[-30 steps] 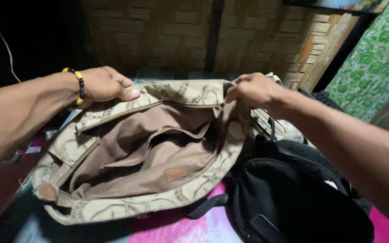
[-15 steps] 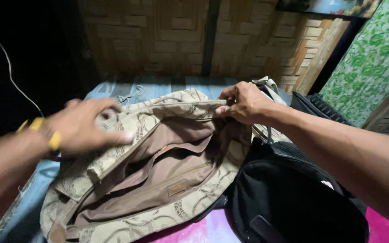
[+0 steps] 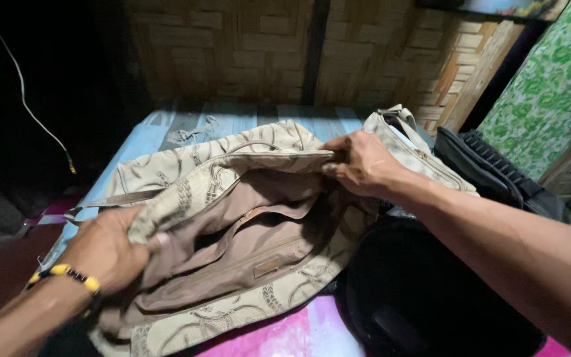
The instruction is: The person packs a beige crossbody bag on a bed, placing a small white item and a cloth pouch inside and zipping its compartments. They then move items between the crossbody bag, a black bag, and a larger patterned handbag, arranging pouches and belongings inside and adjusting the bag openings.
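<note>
A beige patterned fabric bag [image 3: 232,172] with a brown lining [image 3: 246,244] lies open on the surface in front of me. My left hand [image 3: 104,248], with a yellow and black bead bracelet on its wrist, grips the bag's near left rim. My right hand [image 3: 358,162] pinches the far right end of the rim by the zipper. Between them the mouth of the bag is held wide, showing an inner pocket and a small brown patch [image 3: 269,266].
A black backpack [image 3: 431,297] lies at the lower right against the bag. Another beige bag [image 3: 418,155] and a dark bag [image 3: 490,168] sit behind my right arm. A woven bamboo wall [image 3: 266,53], green floral cloth [image 3: 550,92], pink mat [image 3: 285,337] and hanging cord [image 3: 28,106] surround the spot.
My left hand let go of the far rim, swept down toward me and took hold of the bag's near left edge. My right hand kept its grip.
</note>
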